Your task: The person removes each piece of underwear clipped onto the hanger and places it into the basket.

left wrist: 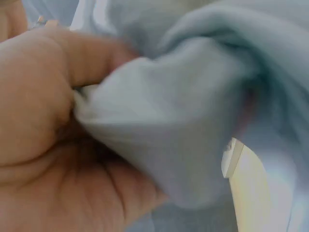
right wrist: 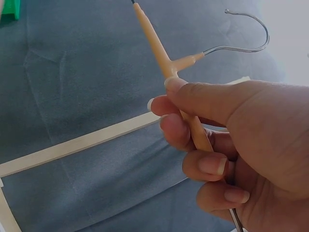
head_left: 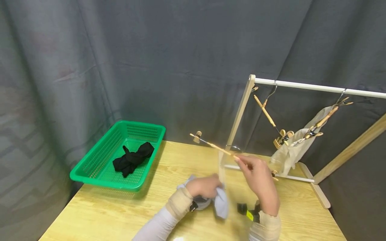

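Two hands work well apart above a pale wooden table (head_left: 105, 217). The left hand (head_left: 205, 186) grips a light grey-blue cloth (head_left: 221, 204), bunched low over the table's middle; the left wrist view shows a fold of it caught between thumb and fingers, partly blurred. The right hand (head_left: 257, 174), nearer the rack, has its fingers curled round the wooden bar of a clip hanger (head_left: 221, 149) – just beside the neck of its metal hook (right wrist: 265, 36). This hanger slants up and away to the left, a wooden clip (head_left: 197, 137) near its far end, the cloth lying below it and apart from it.

On the right stands the rack; from its white rail (head_left: 301, 86) hang a tilted hanger (head_left: 265, 110) and, farther right, a second hanger (head_left: 328, 115) with a cream cloth (head_left: 295, 150). To the left, a green basket (head_left: 105, 185) holds a crumpled black cloth (head_left: 132, 159). Behind everything – a grey curtain (head_left: 196, 67).
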Tool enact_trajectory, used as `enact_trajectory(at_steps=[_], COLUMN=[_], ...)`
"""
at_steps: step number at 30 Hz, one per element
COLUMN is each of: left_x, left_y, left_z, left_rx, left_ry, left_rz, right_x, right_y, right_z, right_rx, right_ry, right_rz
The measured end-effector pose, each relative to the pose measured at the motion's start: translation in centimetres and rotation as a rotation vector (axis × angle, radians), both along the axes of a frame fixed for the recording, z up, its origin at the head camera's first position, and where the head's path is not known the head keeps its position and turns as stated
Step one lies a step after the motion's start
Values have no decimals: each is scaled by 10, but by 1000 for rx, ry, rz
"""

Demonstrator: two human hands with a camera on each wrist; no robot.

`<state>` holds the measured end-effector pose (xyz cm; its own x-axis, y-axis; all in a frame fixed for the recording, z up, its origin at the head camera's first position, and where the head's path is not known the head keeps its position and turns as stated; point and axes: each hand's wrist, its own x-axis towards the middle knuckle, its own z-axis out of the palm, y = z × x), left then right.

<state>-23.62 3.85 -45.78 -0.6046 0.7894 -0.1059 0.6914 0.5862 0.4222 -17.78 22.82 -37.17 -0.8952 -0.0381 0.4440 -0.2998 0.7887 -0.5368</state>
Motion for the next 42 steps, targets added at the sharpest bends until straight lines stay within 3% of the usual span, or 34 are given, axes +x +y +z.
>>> enact_trajectory(at_steps=[5,9,13,21,31,37,42], left_x=[-7,-13,-21,-27,-36,-38,-37], left_y=[-13,-24,-30,-39,-43,-42,-41], left_z=[8,17,23,24,30,24,23], left_rx=[192,371,513,511,581,673,706], left_ry=[30,-10,-37,40,166,195,267], left_rz=[122,195,209,102,80,45,83], right_x=[0,0,-3,-4,-7,-7,-5], right_y=[1,1,0,-1,1,2,3], right_z=[-1,0,0,-3,-1,-1,0], right_rx=[0,-6,-8,-4,1,-7,-9], right_ry=[-30,-49,-40,-32,30,9,-11], right_rz=[-17,-31,-30,-24,-17,-8,-21])
